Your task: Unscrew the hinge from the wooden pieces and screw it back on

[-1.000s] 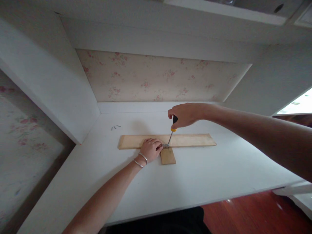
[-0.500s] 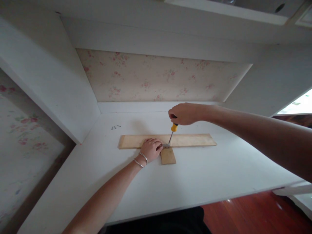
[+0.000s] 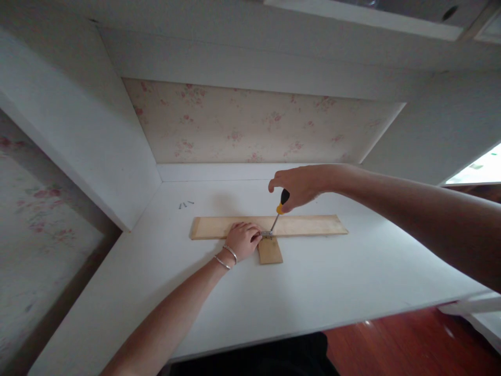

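Note:
My left hand [image 3: 243,241], a bracelet pair at its wrist, rests on a long wooden board [image 3: 309,224]. Its closed fingertips pinch a small metal hinge [image 3: 266,234] at the seam between this board and a short wooden piece [image 3: 271,251]. A black and yellow screwdriver [image 3: 279,208] stands tilted, its tip on the hinge's right side. Around its handle is my right hand [image 3: 299,187], in a loosened grip with the forefinger lifted off and the thumb side by the yellow collar. Whatever screw sits under the tip is too small to make out.
Several loose screws [image 3: 185,204] lie on the white desktop [image 3: 332,282], left of and behind the board. A white side panel [image 3: 78,120] rises at the left, and a shelf [image 3: 250,57] overhangs the back. Red flooring [image 3: 376,339] shows beyond the front edge.
My right hand has loosened from a tight wrap, its forefinger lifting and the black handle coming into view. The screwdriver leans slightly more to the right. My left hand stays put.

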`<state>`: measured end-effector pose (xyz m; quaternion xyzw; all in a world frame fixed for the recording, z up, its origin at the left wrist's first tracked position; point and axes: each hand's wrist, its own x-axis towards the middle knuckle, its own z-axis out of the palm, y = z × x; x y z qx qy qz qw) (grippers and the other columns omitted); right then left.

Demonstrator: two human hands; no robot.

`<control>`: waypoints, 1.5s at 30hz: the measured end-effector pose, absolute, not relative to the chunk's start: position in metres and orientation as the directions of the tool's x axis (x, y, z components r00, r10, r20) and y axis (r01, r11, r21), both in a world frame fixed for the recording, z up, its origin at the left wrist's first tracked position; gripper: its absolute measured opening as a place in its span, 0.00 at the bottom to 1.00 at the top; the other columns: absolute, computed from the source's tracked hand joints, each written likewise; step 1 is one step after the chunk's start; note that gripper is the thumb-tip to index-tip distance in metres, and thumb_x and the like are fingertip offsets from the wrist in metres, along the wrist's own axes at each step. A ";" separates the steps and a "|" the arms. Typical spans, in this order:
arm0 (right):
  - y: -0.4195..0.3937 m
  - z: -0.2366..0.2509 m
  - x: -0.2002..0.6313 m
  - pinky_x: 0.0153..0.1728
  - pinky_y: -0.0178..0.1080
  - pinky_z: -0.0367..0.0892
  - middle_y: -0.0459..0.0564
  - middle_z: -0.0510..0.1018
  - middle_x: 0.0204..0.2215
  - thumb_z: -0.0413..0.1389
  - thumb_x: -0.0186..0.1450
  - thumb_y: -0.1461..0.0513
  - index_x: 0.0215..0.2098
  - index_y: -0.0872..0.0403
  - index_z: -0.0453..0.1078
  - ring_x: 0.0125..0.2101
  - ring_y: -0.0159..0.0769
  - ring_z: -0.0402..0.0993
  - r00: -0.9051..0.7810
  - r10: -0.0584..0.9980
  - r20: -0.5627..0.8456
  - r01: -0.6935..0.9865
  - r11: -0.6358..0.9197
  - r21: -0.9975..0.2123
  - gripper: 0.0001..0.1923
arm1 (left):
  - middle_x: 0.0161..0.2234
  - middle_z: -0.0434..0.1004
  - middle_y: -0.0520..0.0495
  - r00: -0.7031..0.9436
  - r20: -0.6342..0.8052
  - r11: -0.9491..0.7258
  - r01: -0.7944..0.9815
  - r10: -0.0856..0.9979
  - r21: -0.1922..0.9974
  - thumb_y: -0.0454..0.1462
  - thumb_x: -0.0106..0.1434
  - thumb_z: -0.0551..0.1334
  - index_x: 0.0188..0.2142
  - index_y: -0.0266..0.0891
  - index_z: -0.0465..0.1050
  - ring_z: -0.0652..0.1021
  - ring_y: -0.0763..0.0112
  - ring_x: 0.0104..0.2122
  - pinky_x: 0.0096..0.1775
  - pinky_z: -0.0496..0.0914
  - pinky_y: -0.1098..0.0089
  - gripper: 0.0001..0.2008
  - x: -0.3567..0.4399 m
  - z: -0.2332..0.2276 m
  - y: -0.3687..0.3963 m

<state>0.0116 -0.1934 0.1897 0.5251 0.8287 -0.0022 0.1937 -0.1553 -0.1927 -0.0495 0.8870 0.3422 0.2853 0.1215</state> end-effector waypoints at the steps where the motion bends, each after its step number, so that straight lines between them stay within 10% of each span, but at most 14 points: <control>1: -0.194 0.189 0.011 0.34 0.41 0.61 0.55 0.73 0.45 0.56 0.53 0.43 0.53 0.51 0.65 0.38 0.45 0.71 -0.330 0.891 -0.312 0.888 0.405 0.218 0.35 | 0.40 0.76 0.52 0.603 0.424 -0.737 0.536 0.675 0.412 0.37 0.61 0.59 0.36 0.42 0.73 0.73 0.69 0.41 0.48 0.61 0.65 0.05 -0.155 -0.049 -0.193; 13: -0.194 0.191 0.016 0.31 0.38 0.58 0.48 0.77 0.29 0.57 0.53 0.64 0.32 0.52 0.75 0.32 0.38 0.71 -0.507 0.813 -0.286 0.762 0.578 0.292 0.08 | 0.40 0.76 0.51 0.600 0.431 -0.739 0.545 0.674 0.397 0.36 0.61 0.59 0.35 0.42 0.73 0.73 0.68 0.41 0.47 0.62 0.64 0.04 -0.155 -0.050 -0.193; 20: -0.209 0.197 0.054 0.34 0.37 0.58 0.47 0.76 0.34 0.56 0.55 0.62 0.36 0.50 0.73 0.36 0.38 0.70 -0.564 0.824 -0.052 0.805 0.563 0.187 0.10 | 0.43 0.75 0.48 0.623 0.430 -0.757 0.551 0.653 0.351 0.38 0.60 0.60 0.39 0.41 0.72 0.72 0.66 0.44 0.49 0.63 0.62 0.07 -0.156 -0.049 -0.196; 27: -0.261 0.142 0.132 0.27 0.35 0.60 0.47 0.74 0.28 0.53 0.60 0.50 0.36 0.51 0.70 0.26 0.33 0.69 -0.078 0.991 0.109 0.956 0.105 -0.273 0.15 | 0.47 0.71 0.49 0.695 0.416 -0.809 0.535 0.586 0.245 0.38 0.65 0.54 0.45 0.42 0.69 0.71 0.69 0.45 0.48 0.64 0.66 0.10 -0.145 -0.029 -0.194; 33: -0.319 0.040 0.182 0.29 0.37 0.68 0.46 0.71 0.29 0.59 0.54 0.46 0.34 0.53 0.68 0.27 0.31 0.68 0.283 0.957 -0.063 0.390 -0.175 -0.904 0.20 | 0.49 0.69 0.50 0.920 0.246 -0.946 0.323 0.306 -0.031 0.32 0.63 0.55 0.42 0.47 0.72 0.69 0.68 0.47 0.44 0.63 0.66 0.12 -0.122 -0.011 -0.175; 45: -0.374 -0.030 0.193 0.26 0.30 0.61 0.42 0.68 0.27 0.58 0.56 0.49 0.37 0.50 0.69 0.26 0.28 0.62 0.398 0.891 -0.218 0.147 -0.296 -0.944 0.17 | 0.32 0.74 0.48 0.983 0.068 -0.948 0.184 0.172 -0.261 0.32 0.64 0.55 0.29 0.40 0.71 0.72 0.68 0.35 0.34 0.62 0.68 0.09 -0.097 0.011 -0.162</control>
